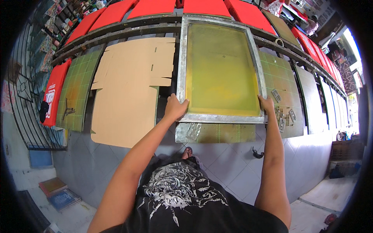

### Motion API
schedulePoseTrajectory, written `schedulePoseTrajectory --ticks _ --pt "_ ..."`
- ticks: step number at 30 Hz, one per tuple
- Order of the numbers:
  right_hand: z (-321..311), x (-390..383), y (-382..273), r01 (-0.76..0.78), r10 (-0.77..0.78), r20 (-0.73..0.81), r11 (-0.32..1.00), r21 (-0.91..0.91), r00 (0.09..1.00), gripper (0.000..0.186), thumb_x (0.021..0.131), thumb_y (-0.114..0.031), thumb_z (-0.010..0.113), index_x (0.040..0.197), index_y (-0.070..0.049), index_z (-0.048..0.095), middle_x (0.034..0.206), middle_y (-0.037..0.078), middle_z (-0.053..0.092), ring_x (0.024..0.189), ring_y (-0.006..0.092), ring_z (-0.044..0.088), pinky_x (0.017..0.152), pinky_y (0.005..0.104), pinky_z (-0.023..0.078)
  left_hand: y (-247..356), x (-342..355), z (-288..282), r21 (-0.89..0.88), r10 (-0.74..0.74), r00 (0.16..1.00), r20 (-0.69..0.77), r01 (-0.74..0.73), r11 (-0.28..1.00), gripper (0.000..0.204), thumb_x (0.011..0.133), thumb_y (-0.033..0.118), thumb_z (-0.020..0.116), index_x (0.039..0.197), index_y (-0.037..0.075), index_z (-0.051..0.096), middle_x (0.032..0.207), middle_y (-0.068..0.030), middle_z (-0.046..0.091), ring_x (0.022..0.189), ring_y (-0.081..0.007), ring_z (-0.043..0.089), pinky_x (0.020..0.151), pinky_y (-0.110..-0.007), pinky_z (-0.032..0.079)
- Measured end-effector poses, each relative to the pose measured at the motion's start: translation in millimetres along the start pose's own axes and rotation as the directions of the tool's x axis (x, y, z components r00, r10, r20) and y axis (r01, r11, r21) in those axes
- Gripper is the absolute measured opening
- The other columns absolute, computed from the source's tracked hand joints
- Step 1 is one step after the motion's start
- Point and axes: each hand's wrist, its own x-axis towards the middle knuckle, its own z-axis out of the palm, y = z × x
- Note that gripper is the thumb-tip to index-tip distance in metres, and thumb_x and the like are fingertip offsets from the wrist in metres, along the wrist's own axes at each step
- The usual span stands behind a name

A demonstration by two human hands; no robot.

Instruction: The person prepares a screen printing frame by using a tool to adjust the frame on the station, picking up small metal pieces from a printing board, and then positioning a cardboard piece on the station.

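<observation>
A silk-screen frame (222, 117) with a metal rim and yellow-green mesh lies before me over a green gridded board (233, 134). My left hand (176, 107) grips the frame's left side near its lower corner, thumb on top. On the opposite side, my right hand (266, 104) is closed round the right rim at about the same height. The fingers under the rim are hidden on both hands. Left of the frame, a flat piece of tan cardboard (128, 93) covers another board. Metal hinge clamps and bolts (282, 120) are scattered on the gridded board to the right.
Red shirts (151, 8) lie on boards along the far side, past a dark metal rail (116, 35). Another red shirt (58, 91) hangs over a board at far left. A roll of tape (279, 42) rests by the rail. A small black object (257, 153) lies on the tiled floor.
</observation>
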Motion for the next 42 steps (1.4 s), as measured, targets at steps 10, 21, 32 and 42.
schedulePoseTrajectory --ticks 10,21,32,42 --pt "-16.9 -87.4 -57.0 0.446 -0.385 -0.395 0.892 0.072 0.834 0.042 0.087 -0.023 0.063 0.119 0.002 0.056 0.113 0.020 0.062 0.105 0.0298 0.060 0.092 0.0386 0.046 -102.9 -94.1 -138.7 -0.208 0.155 0.947 -0.282 -0.218 0.953 0.040 0.082 0.020 0.066 0.115 0.000 0.054 0.116 -0.0183 0.052 0.108 -0.0326 0.052 0.094 -0.039 0.042" --pt "183.8 -442.5 -242.6 0.456 -0.551 0.305 0.826 0.333 0.777 0.077 0.066 -0.014 0.080 0.132 -0.001 0.043 0.122 0.016 0.052 0.097 0.0268 0.058 0.085 0.0358 0.048 -362.9 -141.7 -308.4 -0.011 -0.044 0.965 -0.257 0.042 0.999 0.071 0.072 0.018 0.077 0.131 0.000 0.041 0.119 -0.0177 0.053 0.105 -0.0264 0.055 0.089 -0.038 0.046" --pt "274.4 -483.1 -239.3 0.165 -0.300 0.112 0.756 0.633 0.947 0.069 0.079 -0.002 0.069 0.138 0.002 0.034 0.108 0.010 0.060 0.092 0.0151 0.059 0.080 0.0275 0.049 -408.7 -120.2 -296.9 -0.382 0.164 0.986 0.013 -0.147 0.913 0.070 0.071 0.005 0.076 0.132 0.001 0.041 0.109 -0.0123 0.061 0.098 -0.0170 0.060 0.085 -0.031 0.048" --pt "280.7 -496.2 -254.3 0.295 -0.370 0.043 0.798 0.525 0.928 0.067 0.077 -0.003 0.070 0.137 0.001 0.041 0.101 0.012 0.059 0.088 0.0171 0.061 0.081 0.0280 0.049 -414.9 -117.7 -311.9 -0.461 0.173 0.982 0.074 -0.120 0.879 0.058 0.077 -0.001 0.069 0.129 -0.004 0.044 0.118 -0.0144 0.058 0.106 -0.0194 0.059 0.087 -0.030 0.048"
